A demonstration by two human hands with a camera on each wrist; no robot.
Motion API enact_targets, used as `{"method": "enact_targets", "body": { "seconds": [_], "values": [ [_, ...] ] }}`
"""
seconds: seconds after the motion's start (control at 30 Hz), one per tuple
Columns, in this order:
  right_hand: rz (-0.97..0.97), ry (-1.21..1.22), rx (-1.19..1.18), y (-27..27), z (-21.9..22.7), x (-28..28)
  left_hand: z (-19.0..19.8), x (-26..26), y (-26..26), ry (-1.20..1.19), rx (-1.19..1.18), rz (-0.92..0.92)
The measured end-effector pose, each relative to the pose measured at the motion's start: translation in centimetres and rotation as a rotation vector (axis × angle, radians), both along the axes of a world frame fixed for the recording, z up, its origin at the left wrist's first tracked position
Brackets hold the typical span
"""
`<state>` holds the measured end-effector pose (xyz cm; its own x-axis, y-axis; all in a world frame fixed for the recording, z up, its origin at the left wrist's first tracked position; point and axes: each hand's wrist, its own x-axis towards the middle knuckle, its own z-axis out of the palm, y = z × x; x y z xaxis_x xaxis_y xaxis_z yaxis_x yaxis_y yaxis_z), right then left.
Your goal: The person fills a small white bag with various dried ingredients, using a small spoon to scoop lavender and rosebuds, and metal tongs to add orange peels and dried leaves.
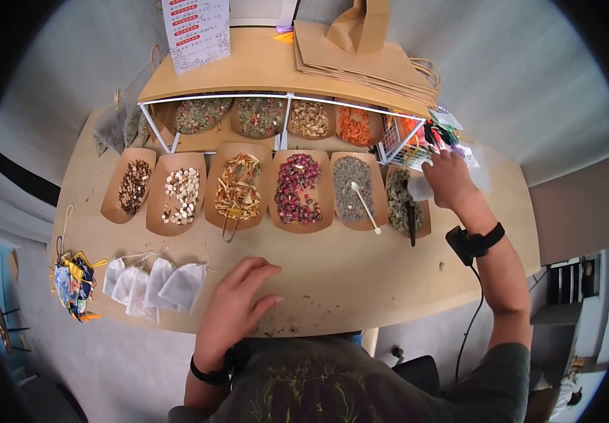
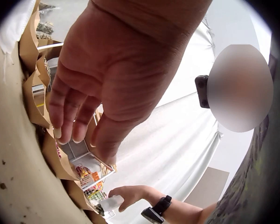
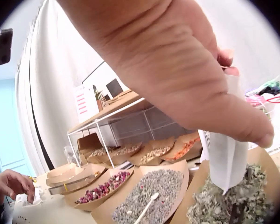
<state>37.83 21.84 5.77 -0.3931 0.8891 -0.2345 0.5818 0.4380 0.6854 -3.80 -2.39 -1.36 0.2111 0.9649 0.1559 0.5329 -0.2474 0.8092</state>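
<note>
My right hand (image 1: 451,180) pinches a small white drawstring-type pouch (image 3: 227,161), which hangs over the rightmost paper tray of dried grey-green leaves (image 3: 224,200). A dark scoop (image 1: 411,211) lies in those leaves. Beside it sits a tray of greyish lavender-like buds (image 1: 350,176) with a white spoon (image 1: 366,208) on top. My left hand (image 1: 237,303) hovers near the front of the table, fingers relaxed and holding nothing. Dried rosebuds (image 1: 297,187) fill another tray nearby.
More trays hold yellowish slices (image 1: 237,180) with tongs (image 1: 232,220), white pieces (image 1: 182,194) and brown bits (image 1: 135,187). Behind them stands a wooden shelf (image 1: 248,60) carrying paper bags (image 1: 361,60). Filled white pouches (image 1: 181,285) and patterned sachets (image 1: 75,282) lie front left.
</note>
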Motion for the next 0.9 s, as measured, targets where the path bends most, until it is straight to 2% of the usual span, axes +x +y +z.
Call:
{"method": "enact_targets", "body": {
  "seconds": [0.03,0.1,0.23,0.33,0.4,0.5,0.57,0.63,0.67,0.77,0.8,0.9],
  "values": [
    [0.001,-0.012,0.050,0.0,0.6,-0.3,-0.2,0.0,0.0,-0.005,0.000,0.006],
    [-0.054,-0.044,-0.025,-0.4,0.4,-0.6,-0.7,0.0,-0.1,-0.012,-0.024,0.004],
    [-0.005,-0.024,0.030,-0.8,0.9,-1.1,-0.8,-0.1,-0.2,-0.008,-0.026,-0.002],
    [-0.088,0.065,-0.036,-1.3,1.1,-1.3,-0.5,-0.4,-0.2,0.006,0.005,-0.008],
    [-0.091,0.089,0.050,-2.0,1.9,-1.4,-0.5,-0.4,-0.3,-0.001,-0.010,0.004],
    [-0.047,-0.008,-0.052,-0.6,-1.8,0.8,-0.5,-0.4,-0.3,0.020,0.020,-0.006],
    [-0.038,0.079,-0.045,-1.3,-0.2,0.9,-0.8,-0.5,-0.3,0.006,0.020,-0.011],
    [-0.055,0.134,0.076,-2.6,1.2,0.8,-1.0,-0.6,-0.7,-0.009,-0.001,-0.019],
    [-0.127,0.169,0.022,-3.1,2.3,0.1,-1.0,-0.7,-0.7,-0.003,-0.007,-0.023],
    [-0.064,0.120,0.063,-2.5,0.2,1.3,-1.1,-0.5,-0.2,0.011,-0.014,-0.042],
    [-0.033,0.189,-0.004,-1.9,-1.3,2.8,-1.1,-0.4,-0.2,0.021,-0.016,-0.058],
    [-0.066,0.238,0.067,-2.8,1.1,1.3,-0.7,-0.2,-0.4,0.006,-0.024,-0.065]
  ]
}}
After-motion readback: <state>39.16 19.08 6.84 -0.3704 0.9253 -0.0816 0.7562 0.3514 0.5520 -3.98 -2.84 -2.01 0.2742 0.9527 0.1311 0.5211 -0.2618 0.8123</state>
